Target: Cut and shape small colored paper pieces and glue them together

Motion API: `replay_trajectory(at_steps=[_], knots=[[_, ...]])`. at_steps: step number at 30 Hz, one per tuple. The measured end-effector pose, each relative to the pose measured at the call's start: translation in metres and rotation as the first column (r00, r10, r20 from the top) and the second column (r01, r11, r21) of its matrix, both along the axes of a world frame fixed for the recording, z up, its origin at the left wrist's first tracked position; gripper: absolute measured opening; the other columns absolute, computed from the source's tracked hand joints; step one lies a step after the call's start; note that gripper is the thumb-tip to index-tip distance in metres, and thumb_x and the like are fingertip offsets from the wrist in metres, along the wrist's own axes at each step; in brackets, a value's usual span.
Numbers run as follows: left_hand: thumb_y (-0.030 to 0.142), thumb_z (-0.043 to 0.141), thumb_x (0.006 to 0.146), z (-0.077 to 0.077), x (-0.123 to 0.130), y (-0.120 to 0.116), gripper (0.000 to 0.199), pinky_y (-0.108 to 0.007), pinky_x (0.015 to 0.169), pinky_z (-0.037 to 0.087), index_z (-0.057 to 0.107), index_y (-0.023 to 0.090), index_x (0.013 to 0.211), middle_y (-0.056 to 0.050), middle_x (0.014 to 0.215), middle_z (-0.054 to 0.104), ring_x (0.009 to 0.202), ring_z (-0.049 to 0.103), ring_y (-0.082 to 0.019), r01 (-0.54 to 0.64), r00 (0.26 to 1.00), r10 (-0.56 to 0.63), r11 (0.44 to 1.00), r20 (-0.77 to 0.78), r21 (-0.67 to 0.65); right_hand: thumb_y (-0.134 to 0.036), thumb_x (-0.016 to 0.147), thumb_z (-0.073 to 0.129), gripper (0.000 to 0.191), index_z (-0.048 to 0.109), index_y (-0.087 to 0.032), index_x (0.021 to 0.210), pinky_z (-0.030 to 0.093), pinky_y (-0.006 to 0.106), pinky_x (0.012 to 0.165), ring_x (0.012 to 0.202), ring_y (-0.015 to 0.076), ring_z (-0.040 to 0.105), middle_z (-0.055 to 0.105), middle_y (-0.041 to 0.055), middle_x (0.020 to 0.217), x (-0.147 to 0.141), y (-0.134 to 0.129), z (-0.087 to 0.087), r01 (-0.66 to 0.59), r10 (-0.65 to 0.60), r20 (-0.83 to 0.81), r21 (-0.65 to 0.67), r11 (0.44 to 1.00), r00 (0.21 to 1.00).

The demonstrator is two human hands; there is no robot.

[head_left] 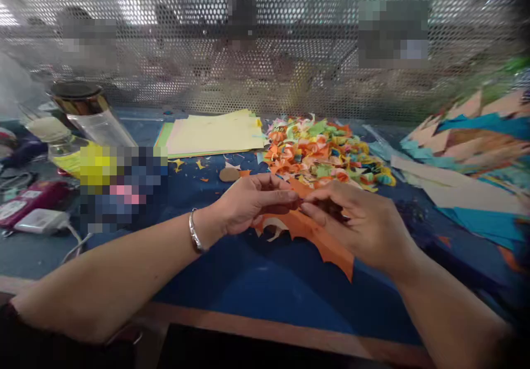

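Observation:
My left hand (260, 201), with a silver bangle at its wrist, is closed in a pinch. My right hand (360, 220) is pinched too, and the fingertips of both meet over the middle of the table. Whatever small thing lies between them is too small and blurred to name. Beneath both hands is a sheet of orange paper (327, 242) with a scalloped, pointed cut edge. A pale curled paper scrap (275, 228) shows at its left end. Just beyond the left hand lies a flat brown oval piece (229, 174).
Behind the hands is a heap of colourful paper scraps (306, 145), beside a stack of pale paper sheets (215, 132). Cut paper pieces (467, 159) pile up at right. A clear bottle (97, 121) and a white charger (41, 221) are left. A perforated metal screen (281, 82) closes the back.

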State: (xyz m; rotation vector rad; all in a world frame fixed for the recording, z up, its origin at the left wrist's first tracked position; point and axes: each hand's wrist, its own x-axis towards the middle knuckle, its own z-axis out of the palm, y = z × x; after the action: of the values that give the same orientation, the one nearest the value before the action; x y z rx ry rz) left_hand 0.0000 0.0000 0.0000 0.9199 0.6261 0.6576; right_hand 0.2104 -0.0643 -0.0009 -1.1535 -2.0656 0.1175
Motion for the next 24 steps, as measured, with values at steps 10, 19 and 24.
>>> replay_trajectory(at_steps=[10, 19, 24], knots=[[0.031, 0.100, 0.064, -0.0013, 0.0012, -0.0027, 0.042, -0.029, 0.082, 0.055, 0.067, 0.013, 0.081, -0.003, 0.083, 0.076, 0.075, 0.070, -0.010, 0.010, 1.000, -0.009, 0.998, -0.013, 0.067, -0.026, 0.099, 0.069, 0.004, 0.071, -0.023, 0.097, 0.047, 0.021, 0.049, 0.058, 0.0102, 0.061, 0.069, 0.0001, 0.077, 0.0012, -0.0026, 0.0014, -0.039, 0.038, -0.041, -0.033, 0.999, 0.998], [0.026, 0.100, 0.062, -0.0040, 0.0010, -0.0014, 0.040, -0.025, 0.081, 0.056, 0.068, 0.012, 0.082, -0.001, 0.081, 0.075, 0.076, 0.072, -0.009, 0.024, 1.000, -0.022, 0.994, -0.018, 0.111, -0.030, 0.099, 0.071, 0.009, 0.073, -0.021, 0.096, 0.045, 0.021, 0.047, 0.051, 0.0080, 0.055, 0.067, -0.0011, 0.073, 0.0006, -0.0012, 0.0027, -0.045, 0.043, -0.036, -0.055, 0.997, 0.998], [0.022, 0.097, 0.066, -0.0057, -0.0008, 0.0006, 0.034, -0.026, 0.086, 0.057, 0.069, 0.012, 0.082, -0.002, 0.083, 0.075, 0.078, 0.072, -0.009, 0.042, 0.999, -0.040, 0.989, -0.014, 0.141, -0.032, 0.099, 0.070, 0.011, 0.073, -0.022, 0.096, 0.045, 0.022, 0.047, 0.051, 0.0092, 0.056, 0.068, -0.0006, 0.072, 0.0018, -0.0013, 0.0035, -0.041, 0.035, -0.055, -0.105, 0.994, 0.998]])
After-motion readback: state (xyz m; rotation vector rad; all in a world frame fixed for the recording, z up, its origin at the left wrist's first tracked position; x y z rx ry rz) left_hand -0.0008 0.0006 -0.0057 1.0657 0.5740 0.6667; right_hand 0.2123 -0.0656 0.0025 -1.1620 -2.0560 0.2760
